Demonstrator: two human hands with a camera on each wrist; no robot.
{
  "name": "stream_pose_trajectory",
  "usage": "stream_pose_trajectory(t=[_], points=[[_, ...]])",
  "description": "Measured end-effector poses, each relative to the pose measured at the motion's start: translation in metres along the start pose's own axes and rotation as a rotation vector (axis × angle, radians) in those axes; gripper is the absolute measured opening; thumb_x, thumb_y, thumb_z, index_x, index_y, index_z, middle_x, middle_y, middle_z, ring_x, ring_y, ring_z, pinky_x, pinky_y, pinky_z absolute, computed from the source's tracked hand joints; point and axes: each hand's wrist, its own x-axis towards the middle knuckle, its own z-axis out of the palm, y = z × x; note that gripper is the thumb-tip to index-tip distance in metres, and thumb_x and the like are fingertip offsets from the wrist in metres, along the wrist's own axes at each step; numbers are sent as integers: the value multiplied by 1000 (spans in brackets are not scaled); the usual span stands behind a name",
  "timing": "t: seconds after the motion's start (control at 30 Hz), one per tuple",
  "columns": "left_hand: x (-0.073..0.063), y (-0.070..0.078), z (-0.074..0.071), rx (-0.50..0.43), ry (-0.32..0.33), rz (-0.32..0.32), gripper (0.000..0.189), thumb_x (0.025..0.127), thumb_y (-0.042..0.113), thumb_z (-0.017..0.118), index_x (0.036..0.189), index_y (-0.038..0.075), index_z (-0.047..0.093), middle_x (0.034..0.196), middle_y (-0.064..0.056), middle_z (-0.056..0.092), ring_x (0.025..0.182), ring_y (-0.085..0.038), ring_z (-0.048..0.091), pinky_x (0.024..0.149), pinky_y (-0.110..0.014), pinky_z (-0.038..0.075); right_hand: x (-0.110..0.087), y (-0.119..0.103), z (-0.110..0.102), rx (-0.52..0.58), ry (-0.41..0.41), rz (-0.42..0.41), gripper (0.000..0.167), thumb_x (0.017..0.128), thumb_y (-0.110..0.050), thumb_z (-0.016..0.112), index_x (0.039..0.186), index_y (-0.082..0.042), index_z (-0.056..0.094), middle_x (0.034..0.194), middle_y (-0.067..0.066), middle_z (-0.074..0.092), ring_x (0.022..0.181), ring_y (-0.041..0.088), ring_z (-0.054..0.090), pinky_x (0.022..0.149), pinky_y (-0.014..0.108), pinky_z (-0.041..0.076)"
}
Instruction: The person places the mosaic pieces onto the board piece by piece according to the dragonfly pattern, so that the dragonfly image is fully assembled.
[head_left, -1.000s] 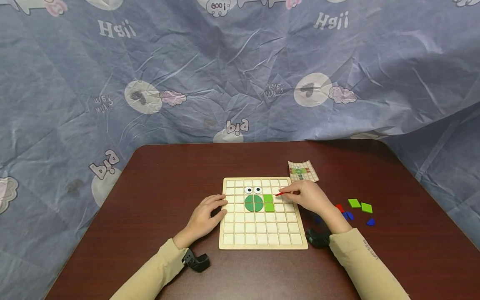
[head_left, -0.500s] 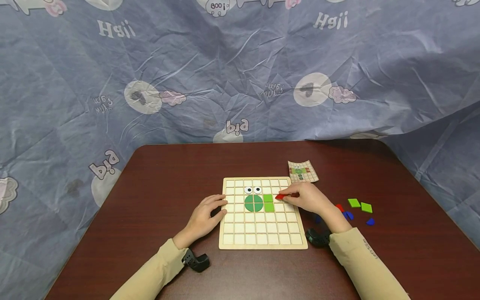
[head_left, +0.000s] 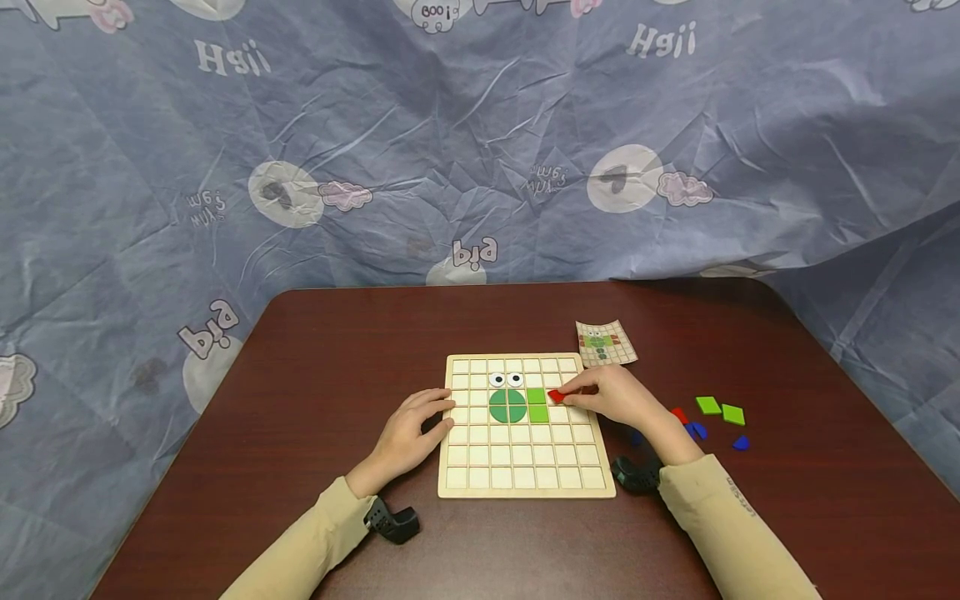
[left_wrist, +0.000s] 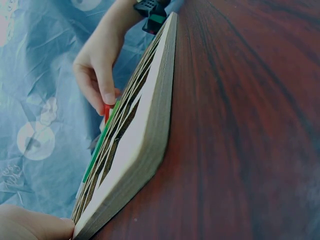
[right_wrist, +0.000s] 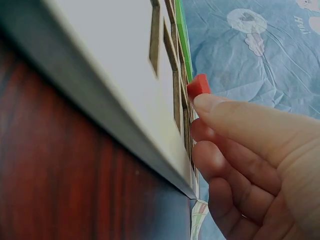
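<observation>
Red piece (head_left: 556,397): at the fingertips of the person's right hand, over the right part of the board, just beside the upper light green square; whether it touches the board surface I cannot tell
Right hand (head_left: 617,396): its grip is closed on the red piece, thumb and fingertips pinching one end, probably so that the other end points freely at the grid and stays in sight
Left hand (head_left: 408,433): its grip is loose and carries nothing, fingers extended and touching the board's left edge, likely to keep it from sliding
Board (head_left: 527,492): pale, gridded, lying flat on the counter (head_left: 337,350) between both hands, seemingly so either one reaches it easily
Dark green circle (head_left: 498,398): quarter pieces set edge to edge on neighbouring cells, which gives the round outline
Eye pieces (head_left: 497,380): two, side by side just above the circle
Light green squares (head_left: 537,397): two, one above the other, right of the circle
Card (head_left: 607,354): beyond the board's far right corner, printed with similar shapes, perhaps left there for a quick look
Loose pieces (head_left: 733,415): green, red and blue, scattered right of the board, probably for the right hand's reach; some partly hidden by the forearm
</observation>
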Motion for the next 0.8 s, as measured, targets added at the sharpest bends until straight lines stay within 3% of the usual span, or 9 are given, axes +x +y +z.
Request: stream_pose_trajectory(t=[0.27,0.43,0.8], points=[[0,0,0,-3,3,2,30,93,19,60,119,5,65,132,-10,53,126,-26,44,101,-47,38,0,0,0,9,-3,37,14,83,-24,73,96,-21,76,92,-6,70,69,6,56,56,26,43],[0,-1,0,-4,6,5,30,93,20,60,119,5,65,132,-9,53,126,-26,44,100,-47,38,0,0,0,11,11,20,7,83,-24,73,89,-21,76,84,-12,68,69,5,58,57,25,47],[0,-1,1,-1,8,7,30,93,20,60,118,5,65,132,-9,54,126,-26,44,100,-47,38,-1,-2,0,54,0,30,11,83,-21,73,94,-21,75,86,-13,67,72,6,58,61,27,48]])
